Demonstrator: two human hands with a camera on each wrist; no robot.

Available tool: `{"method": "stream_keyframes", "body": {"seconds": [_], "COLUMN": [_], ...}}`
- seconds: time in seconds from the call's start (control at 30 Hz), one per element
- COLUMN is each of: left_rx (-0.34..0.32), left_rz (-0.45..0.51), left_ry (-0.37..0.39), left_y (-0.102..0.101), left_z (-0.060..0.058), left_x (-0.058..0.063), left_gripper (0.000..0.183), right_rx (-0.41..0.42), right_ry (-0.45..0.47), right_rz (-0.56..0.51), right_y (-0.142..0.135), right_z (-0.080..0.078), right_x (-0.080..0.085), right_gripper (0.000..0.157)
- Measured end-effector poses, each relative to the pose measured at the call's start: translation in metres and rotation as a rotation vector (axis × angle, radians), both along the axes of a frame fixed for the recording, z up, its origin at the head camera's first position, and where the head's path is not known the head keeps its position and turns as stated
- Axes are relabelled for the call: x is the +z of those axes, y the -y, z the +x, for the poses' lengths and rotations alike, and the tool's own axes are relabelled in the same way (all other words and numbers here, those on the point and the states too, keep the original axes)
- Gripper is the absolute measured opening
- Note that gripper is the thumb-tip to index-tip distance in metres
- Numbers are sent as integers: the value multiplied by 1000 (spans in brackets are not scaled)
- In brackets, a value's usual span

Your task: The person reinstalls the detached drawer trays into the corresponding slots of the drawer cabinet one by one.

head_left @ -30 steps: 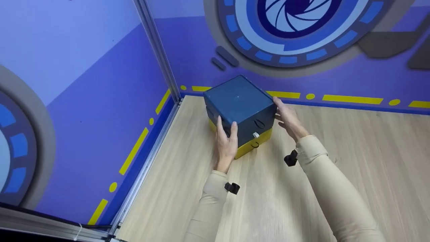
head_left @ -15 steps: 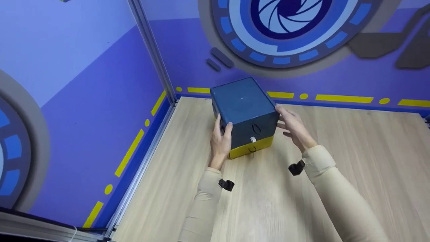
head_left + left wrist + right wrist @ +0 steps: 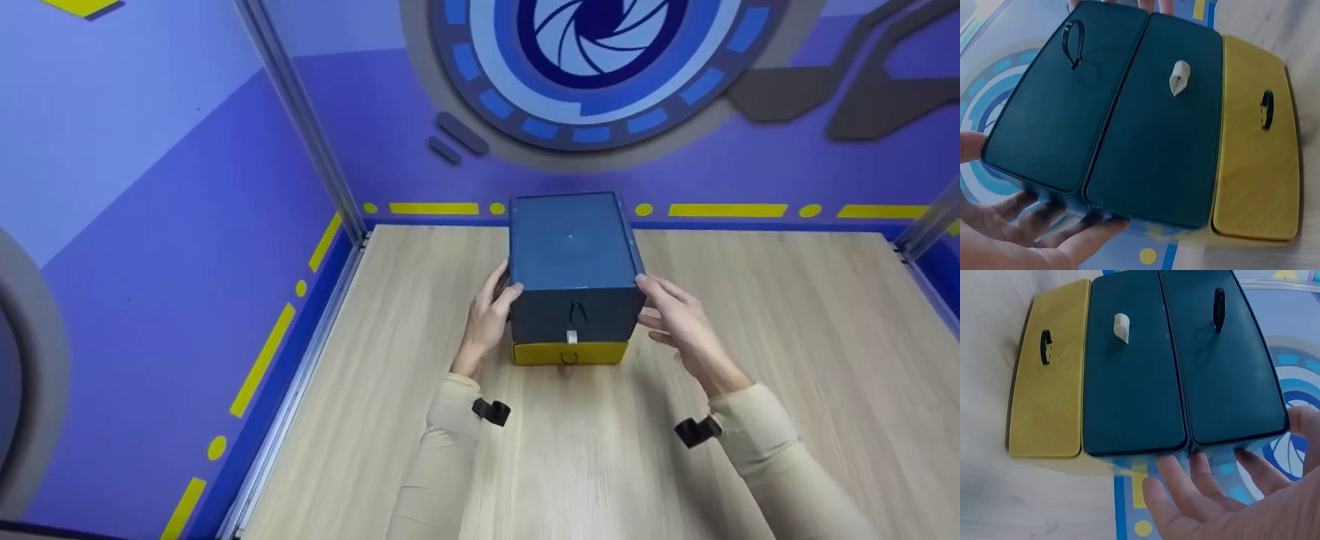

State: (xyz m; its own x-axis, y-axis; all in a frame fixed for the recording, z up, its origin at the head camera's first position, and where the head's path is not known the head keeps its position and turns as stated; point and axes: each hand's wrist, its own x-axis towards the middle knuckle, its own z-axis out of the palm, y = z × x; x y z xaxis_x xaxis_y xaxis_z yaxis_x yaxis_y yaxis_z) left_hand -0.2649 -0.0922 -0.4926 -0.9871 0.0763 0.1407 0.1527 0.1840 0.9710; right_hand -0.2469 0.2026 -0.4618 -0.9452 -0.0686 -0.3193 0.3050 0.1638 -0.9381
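Note:
A small chest of drawers [image 3: 574,240] stands on the wooden tabletop, its front facing me. Two dark blue drawers sit above a yellow drawer [image 3: 570,353]. A black loop pull [image 3: 1073,45] hangs on the top drawer, a white tab [image 3: 1180,77] on the middle one, and another black loop [image 3: 1267,109] on the yellow one. My left hand [image 3: 487,324] touches the left side with its extended fingers, its thumb at the top front corner. On the opposite side, my right hand [image 3: 686,330] has its thumb at the other corner and its spread fingertips against the side.
Purple printed walls [image 3: 375,135] rise behind the tabletop [image 3: 780,322] and along its left, meeting at a metal corner post [image 3: 300,112]. Small black wrist cameras [image 3: 493,412] sit on both sleeves.
Between both hands, the chest has turned clockwise as seen from above, from angled toward the right to facing me squarely. It also sits nearer and farther right in view; the camera view has shifted too.

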Motion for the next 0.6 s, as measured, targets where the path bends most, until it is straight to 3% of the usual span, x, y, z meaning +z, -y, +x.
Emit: {"method": "stream_keyframes", "body": {"seconds": [0.17,0.37,0.5,0.6], "left_rx": [-30,-89,-132,-127], "left_rz": [-15,-36,-243,-492], "left_ry": [7,4,-48,-145], "left_y": [6,12,25,39], "left_z": [5,4,5,5], "left_x": [0,3,3,9], "left_gripper": [66,67,70,77], "right_rx": [-34,47,90,47], "right_ry": [-9,-44,-187,-357], "right_rz": [14,80,264,493], "right_y": [5,-3,-21,-38], "right_z": [17,10,7,5], "right_x": [-3,1,-2,0], "right_gripper": [87,90,87,83]}}
